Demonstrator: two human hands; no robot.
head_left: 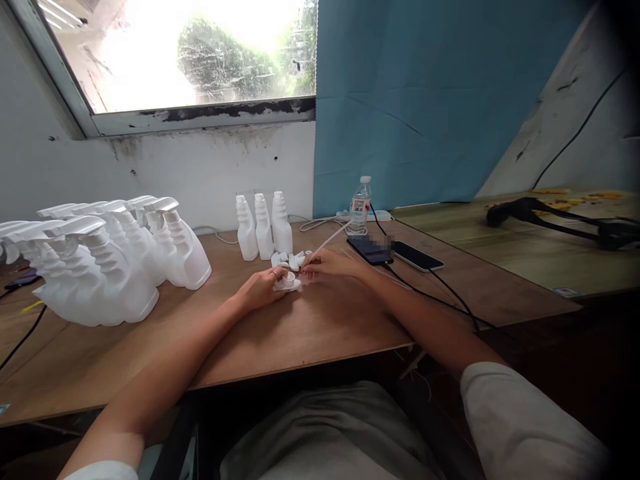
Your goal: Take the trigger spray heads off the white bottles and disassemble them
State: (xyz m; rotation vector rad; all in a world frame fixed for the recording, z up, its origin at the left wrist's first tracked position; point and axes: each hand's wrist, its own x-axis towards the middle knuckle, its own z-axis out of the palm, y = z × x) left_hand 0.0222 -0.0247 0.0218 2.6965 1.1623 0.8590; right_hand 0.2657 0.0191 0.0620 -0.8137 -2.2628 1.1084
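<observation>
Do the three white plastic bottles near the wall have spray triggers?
No, those three white plastic bottles show bare necks, while the white bottles at left carry trigger heads.

Sleeves [525, 420] are pale; the left hand [262, 289] wears a ring [275, 274].

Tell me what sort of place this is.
Perhaps a small workshop: grouped spray bottles, three headless bottles and loose white parts share a plain wooden table.
</observation>
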